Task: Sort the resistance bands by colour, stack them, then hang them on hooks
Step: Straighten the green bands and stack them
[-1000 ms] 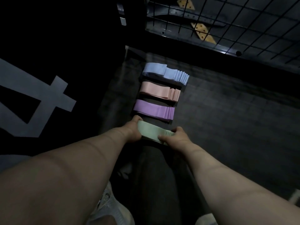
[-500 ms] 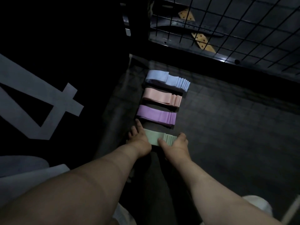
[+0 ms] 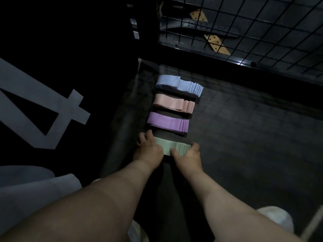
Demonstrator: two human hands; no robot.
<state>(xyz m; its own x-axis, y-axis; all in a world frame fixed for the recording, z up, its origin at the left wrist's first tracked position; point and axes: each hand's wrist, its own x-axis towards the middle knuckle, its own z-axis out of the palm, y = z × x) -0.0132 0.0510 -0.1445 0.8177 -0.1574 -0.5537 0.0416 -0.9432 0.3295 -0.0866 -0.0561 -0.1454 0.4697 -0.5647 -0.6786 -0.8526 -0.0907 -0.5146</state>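
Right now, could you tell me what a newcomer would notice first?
Four pastel band stacks lie in a row: blue stack farthest, peach stack, purple stack, green stack nearest. The left hand touches its left end, the right hand grips its right. A wire grid stands behind.

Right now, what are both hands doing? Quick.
Left hand: open, fingers spread, resting on the left end of the green band stack.
Right hand: pinching that stack's right end.
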